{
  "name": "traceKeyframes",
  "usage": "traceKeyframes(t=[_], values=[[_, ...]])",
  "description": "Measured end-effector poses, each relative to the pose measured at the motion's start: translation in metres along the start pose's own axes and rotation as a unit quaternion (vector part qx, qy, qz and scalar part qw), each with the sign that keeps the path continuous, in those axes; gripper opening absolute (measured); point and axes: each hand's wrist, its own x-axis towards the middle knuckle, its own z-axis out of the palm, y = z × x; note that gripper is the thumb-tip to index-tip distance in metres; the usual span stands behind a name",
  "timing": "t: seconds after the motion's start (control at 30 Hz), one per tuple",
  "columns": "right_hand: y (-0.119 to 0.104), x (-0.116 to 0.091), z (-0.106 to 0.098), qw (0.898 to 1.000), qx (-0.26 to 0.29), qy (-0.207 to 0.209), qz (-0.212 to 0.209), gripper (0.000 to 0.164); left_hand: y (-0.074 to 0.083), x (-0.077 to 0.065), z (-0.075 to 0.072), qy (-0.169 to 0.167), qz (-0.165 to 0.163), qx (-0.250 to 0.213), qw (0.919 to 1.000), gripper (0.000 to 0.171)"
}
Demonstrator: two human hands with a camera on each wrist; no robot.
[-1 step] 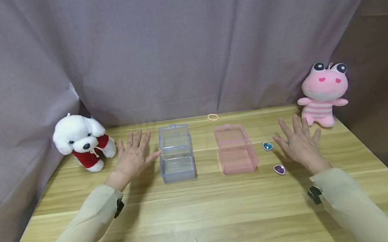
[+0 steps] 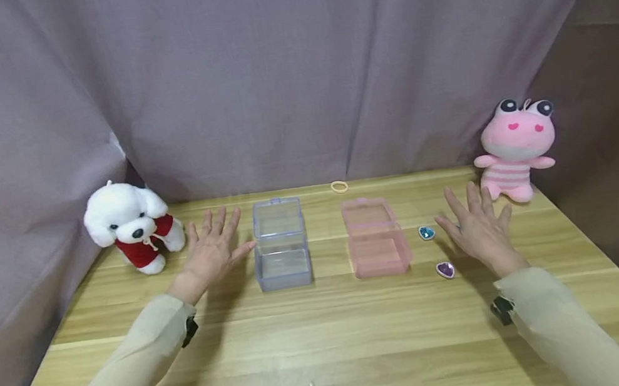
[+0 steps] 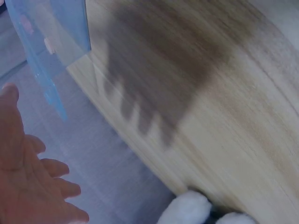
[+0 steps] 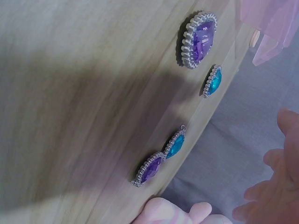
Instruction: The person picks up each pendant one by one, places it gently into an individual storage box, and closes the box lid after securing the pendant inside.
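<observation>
My left hand (image 2: 211,253) hovers with fingers spread, its shadow on the wood below. Its thumb is near a clear bluish plastic box (image 2: 285,280) whose lid is tipped back. To the right, my right hand (image 2: 480,231) is also spread above the table and holds nothing. A pink translucent box (image 2: 382,267), lid tipped back too, stands left of it. Between box and hand lie a teal gem (image 2: 426,233) and a purple gem (image 2: 445,270), both silver-edged. The right wrist view also shows a teal gem (image 4: 175,146) touching a purple gem (image 4: 150,170), mostly hidden by the hand from above.
A white plush dog (image 2: 128,221) in red stands at the back left. At the back right sits a pink plush frog (image 2: 516,146). A pale yellow ring (image 2: 340,186) lies near the rear edge of the wooden table (image 2: 324,336), before a grey curtain (image 2: 253,85).
</observation>
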Motion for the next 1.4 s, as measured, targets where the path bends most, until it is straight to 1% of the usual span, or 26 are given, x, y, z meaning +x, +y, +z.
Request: traceKeyframes(t=[0.23,0.33,0.4,0.43,0.5,0.53,0.57,0.6,0.67,0.7,0.77,0.87,0.93,0.97,1.03,1.13,1.23,1.4], values=[[0.002,-0.001,-0.001,1.0,0.004,-0.006,0.008,0.07,0.0,-0.002,-0.004,-0.006,-0.002,0.019,0.9998,0.08],[0.007,-0.001,-0.002,1.0,0.008,-0.005,0.009,0.069,0.0,-0.002,-0.006,-0.013,-0.006,0.012,0.9998,0.08],[0.011,0.0,-0.002,1.0,0.015,0.008,0.003,0.065,-0.001,-0.003,-0.006,-0.015,-0.007,-0.004,0.9999,0.08],[0.013,0.0,-0.001,1.0,0.023,0.02,-0.001,0.062,-0.002,-0.003,-0.006,-0.016,-0.006,-0.02,0.9997,0.08],[0.018,0.001,0.001,0.998,0.041,0.052,-0.018,0.054,-0.004,-0.005,-0.004,-0.021,0.001,-0.084,0.9962,0.082],[0.02,0.002,0.002,0.996,0.054,0.063,-0.023,0.049,-0.005,-0.006,-0.002,-0.023,0.006,-0.13,0.9913,0.083],[0.023,0.002,0.003,0.995,0.068,0.073,-0.027,0.044,-0.006,-0.007,0.0,-0.026,0.012,-0.175,0.9841,0.085],[0.026,0.002,0.005,0.993,0.082,0.08,-0.029,0.04,-0.007,-0.009,0.003,-0.031,0.019,-0.22,0.9748,0.088],[0.033,0.004,0.008,0.991,0.104,0.078,-0.025,0.035,-0.008,-0.012,0.011,-0.043,0.035,-0.308,0.9498,0.093],[0.036,0.004,0.01,0.991,0.116,0.069,-0.018,0.034,-0.008,-0.014,0.015,-0.05,0.041,-0.342,0.9375,0.095],[0.041,0.005,0.013,0.991,0.125,0.056,-0.006,0.033,-0.007,-0.016,0.024,-0.061,0.051,-0.396,0.9148,0.096],[0.048,0.007,0.018,0.991,0.126,0.038,0.003,0.033,-0.004,-0.019,0.035,-0.075,0.055,-0.467,0.8794,0.097],[0.05,0.008,0.02,0.992,0.123,0.033,0.004,0.034,-0.002,-0.019,0.04,-0.081,0.053,-0.503,0.8589,0.096],[0.051,0.008,0.022,0.992,0.121,0.033,0.002,0.033,-0.001,-0.019,0.042,-0.083,0.051,-0.515,0.8518,0.096],[0.051,0.01,0.024,0.993,0.117,0.034,-0.002,0.032,0.0,-0.019,0.045,-0.088,0.048,-0.53,0.8421,0.095],[0.053,0.011,0.027,0.993,0.11,0.036,-0.009,0.03,0.002,-0.019,0.048,-0.092,0.044,-0.541,0.8346,0.092],[0.054,0.013,0.028,0.993,0.109,0.032,-0.009,0.03,0.002,-0.02,0.049,-0.091,0.043,-0.55,0.8292,0.089],[0.055,0.016,0.028,0.993,0.115,0.032,-0.003,0.027,0.002,-0.019,0.051,-0.085,0.042,-0.555,0.8264,0.085]])
